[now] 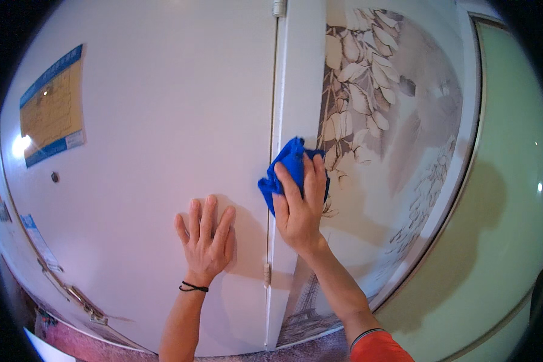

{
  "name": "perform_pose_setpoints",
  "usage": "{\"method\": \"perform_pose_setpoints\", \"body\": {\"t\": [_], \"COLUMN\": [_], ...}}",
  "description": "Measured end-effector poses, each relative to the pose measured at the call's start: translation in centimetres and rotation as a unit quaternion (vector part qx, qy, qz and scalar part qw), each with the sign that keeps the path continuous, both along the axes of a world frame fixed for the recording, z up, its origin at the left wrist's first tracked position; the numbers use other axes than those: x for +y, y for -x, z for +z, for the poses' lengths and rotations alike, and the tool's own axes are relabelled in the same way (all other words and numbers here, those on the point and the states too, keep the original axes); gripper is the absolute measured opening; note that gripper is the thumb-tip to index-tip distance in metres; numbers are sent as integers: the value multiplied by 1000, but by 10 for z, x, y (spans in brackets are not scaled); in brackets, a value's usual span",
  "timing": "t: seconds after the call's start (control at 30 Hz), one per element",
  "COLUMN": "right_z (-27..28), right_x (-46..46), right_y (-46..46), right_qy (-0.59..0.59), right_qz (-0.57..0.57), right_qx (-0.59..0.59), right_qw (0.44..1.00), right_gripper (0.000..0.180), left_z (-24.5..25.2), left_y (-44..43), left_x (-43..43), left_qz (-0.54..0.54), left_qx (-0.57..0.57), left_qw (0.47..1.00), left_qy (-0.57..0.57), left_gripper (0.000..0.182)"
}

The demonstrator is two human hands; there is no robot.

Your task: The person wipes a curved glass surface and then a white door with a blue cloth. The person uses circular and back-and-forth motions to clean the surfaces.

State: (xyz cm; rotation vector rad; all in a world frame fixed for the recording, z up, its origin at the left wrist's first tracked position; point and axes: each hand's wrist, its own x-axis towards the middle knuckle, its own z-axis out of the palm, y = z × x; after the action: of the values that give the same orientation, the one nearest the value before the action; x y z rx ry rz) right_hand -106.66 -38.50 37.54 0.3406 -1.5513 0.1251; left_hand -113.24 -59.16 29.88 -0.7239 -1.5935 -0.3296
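My right hand [301, 203] presses a crumpled blue cloth [292, 165] against the white door frame [298, 90], its fingers spread over the fabric. The cloth reaches across the gap at the door's hinge side and touches the edge of the patterned wall panel. To the left, my left hand [207, 240] lies flat on the white door [176, 113] with fingers apart and nothing in it. A black band circles the left wrist. A red sleeve covers part of the right arm.
Hinges [267, 274] line the door's edge. A poster [52, 106] and a peephole [54, 177] are on the door, with a handle [86, 304] at lower left. Right of the frame are a leaf-patterned wall panel [366, 190] and a pale green panel [461, 253].
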Motion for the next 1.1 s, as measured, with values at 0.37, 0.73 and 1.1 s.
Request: {"method": "perform_pose_setpoints", "body": {"t": [0.37, 0.73, 1.1], "right_z": [2, 25, 16], "right_x": [0, -31, -38], "right_y": [0, 11, 11], "right_qy": [-60, -242, -160], "right_qz": [-48, -76, -79], "right_qx": [-4, -73, -74], "right_qw": [997, 964, 981], "right_gripper": [45, 43, 53], "left_z": [-5, -5, -6], "left_y": [22, 21, 19], "left_x": [-55, -59, -56], "left_qz": [44, 41, 40], "left_qx": [13, 7, -2], "left_qw": [996, 998, 998], "left_qy": [-71, -44, -56], "left_gripper": [44, 45, 42]}}
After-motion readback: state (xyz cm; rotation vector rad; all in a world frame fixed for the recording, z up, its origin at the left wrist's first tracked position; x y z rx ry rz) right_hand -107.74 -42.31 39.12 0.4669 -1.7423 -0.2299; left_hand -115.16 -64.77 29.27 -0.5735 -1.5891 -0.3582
